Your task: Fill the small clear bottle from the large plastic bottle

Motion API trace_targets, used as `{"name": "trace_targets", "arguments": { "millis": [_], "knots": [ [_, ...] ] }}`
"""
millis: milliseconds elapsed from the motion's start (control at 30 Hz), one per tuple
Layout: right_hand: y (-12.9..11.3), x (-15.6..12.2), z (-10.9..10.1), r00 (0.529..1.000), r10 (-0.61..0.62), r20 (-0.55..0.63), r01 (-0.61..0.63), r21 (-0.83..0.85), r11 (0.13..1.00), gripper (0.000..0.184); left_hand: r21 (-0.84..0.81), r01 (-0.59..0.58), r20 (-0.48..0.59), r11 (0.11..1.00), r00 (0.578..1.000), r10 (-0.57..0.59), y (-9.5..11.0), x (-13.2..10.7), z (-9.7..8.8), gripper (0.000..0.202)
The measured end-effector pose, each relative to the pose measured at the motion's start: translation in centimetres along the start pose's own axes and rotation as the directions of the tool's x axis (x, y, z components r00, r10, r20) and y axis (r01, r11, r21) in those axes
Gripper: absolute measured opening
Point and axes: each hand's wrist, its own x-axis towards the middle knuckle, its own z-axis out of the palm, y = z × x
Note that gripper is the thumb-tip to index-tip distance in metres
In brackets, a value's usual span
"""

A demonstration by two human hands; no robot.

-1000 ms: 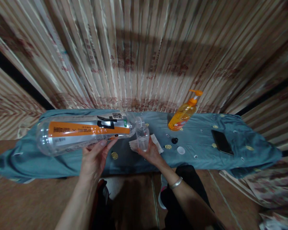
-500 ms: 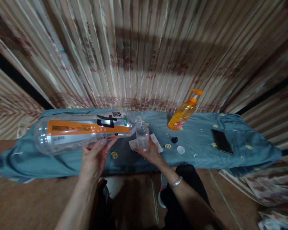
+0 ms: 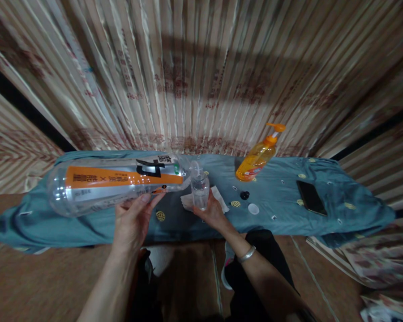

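Gripped from below by my left hand (image 3: 134,217), a large clear plastic bottle (image 3: 117,181) with an orange and silver label lies almost level. Its neck points right, at the mouth of a small clear bottle (image 3: 200,192). That small bottle stands nearly upright with clear liquid inside, and the fingers of my right hand (image 3: 211,212) are closed around its lower part. A white tissue (image 3: 220,199) spreads on the cloth beneath and behind my right hand. Whether the two mouths touch, I cannot tell.
A teal patterned cloth (image 3: 278,219) covers the narrow surface. To the right are an orange pump bottle (image 3: 256,158), a small black cap (image 3: 245,195), a white round lid (image 3: 253,209) and a black phone (image 3: 311,197). Striped curtains (image 3: 195,67) hang right behind.
Both hands keep their hold, with the large bottle's neck still at the small bottle's mouth. The view has shifted very slightly; otherwise little differs.
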Motion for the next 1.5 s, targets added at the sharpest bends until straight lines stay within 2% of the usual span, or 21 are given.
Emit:
{"name": "trace_targets", "arguments": {
  "millis": [467, 667, 1300, 1500],
  "knots": [
    [-0.10, 0.05, -0.13, 1.000, 0.006, 0.009, -0.006, -0.018, 1.000, 0.076, 0.007, -0.008, 0.007, 1.000, 1.000, 0.008, 0.14, -0.09, 0.05, 0.043],
    [0.20, 0.08, -0.03, 0.999, -0.034, 0.007, 0.034, 0.008, 0.999, 0.075, 0.004, -0.010, -0.002, 1.000, 1.000, 0.010, 0.14, -0.07, 0.05, 0.041],
    [-0.04, 0.07, -0.19, 1.000, 0.008, 0.021, -0.007, -0.048, 0.999, 0.074, 0.074, -0.014, -0.002, 0.997, 1.000, 0.015, 0.32, -0.28, 0.17, 0.039],
    [0.14, 0.06, -0.13, 1.000, -0.015, 0.010, 0.015, -0.041, 0.999, 0.077, 0.067, -0.032, 0.001, 0.997, 0.999, 0.032, 0.45, -0.33, 0.23, 0.038]
  ]
}}
